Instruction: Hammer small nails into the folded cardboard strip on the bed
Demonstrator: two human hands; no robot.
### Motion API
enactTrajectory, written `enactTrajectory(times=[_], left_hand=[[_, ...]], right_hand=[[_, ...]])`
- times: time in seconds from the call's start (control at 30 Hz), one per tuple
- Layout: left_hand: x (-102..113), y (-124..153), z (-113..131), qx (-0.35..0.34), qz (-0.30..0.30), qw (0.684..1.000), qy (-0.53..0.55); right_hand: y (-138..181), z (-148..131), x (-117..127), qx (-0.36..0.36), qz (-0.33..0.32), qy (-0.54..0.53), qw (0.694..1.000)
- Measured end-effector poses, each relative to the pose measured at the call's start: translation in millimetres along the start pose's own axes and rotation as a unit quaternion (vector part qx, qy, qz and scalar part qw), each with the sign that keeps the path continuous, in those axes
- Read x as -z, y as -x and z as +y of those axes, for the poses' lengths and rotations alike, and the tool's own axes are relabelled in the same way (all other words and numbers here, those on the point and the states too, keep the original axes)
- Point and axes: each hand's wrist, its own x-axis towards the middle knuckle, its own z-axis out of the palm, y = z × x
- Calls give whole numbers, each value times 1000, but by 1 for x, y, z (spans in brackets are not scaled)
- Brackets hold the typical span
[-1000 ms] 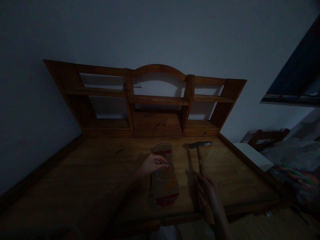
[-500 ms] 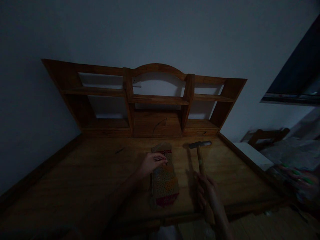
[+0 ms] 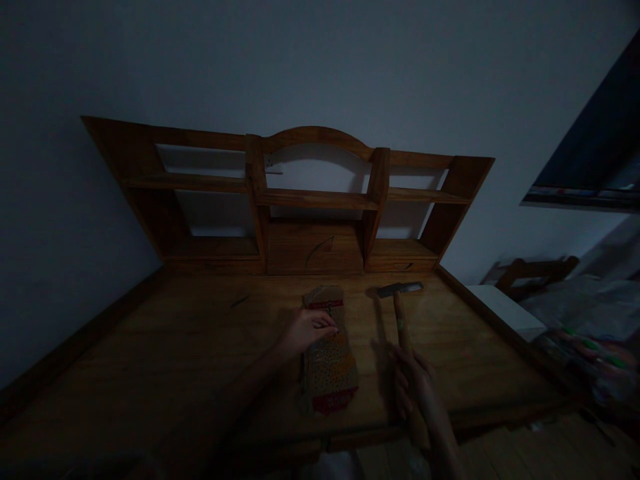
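Note:
A hammer (image 3: 400, 310) with a dark metal head and a wooden handle is gripped in my right hand (image 3: 414, 380), its head raised over the right part of the desk. My left hand (image 3: 313, 330) is over the upper part of a worn piece of cardboard (image 3: 333, 373), fingertips pinched together. What the pinch holds, if anything, is too small and dark to make out. The cardboard lies flat, brown with red bands and an orange patch covered in many small dark dots.
The wooden desk top (image 3: 200, 347) carries a small dark mark or object (image 3: 239, 301) at left. A wooden shelf unit (image 3: 315, 200) stands along its back edge against the wall. On the right are a white surface (image 3: 505, 310), a chair back (image 3: 543, 270) and plastic-wrapped items (image 3: 590, 313).
My left hand has shifted slightly down and right over the cardboard, fingers still pinched. The right hand and the hammer have stayed almost in place.

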Motion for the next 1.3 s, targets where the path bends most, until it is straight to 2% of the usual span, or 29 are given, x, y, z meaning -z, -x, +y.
enactTrajectory(times=[0.2, 0.67, 1.0, 1.3], left_hand=[[-2, -2, -3, -16, 6, 1000, -18], [-1, 4, 9, -62, 2, 993, -101], [-3, 4, -3, -65, 29, 989, -132], [0, 7, 14, -48, 35, 980, -189]], right_hand=[[-1, 0, -1, -9, 8, -2, 1000], [1, 0, -2, -2, 16, 2, 1000], [2, -1, -2, 10, 10, 9, 1000], [0, 0, -2, 3, 17, -1, 1000]])
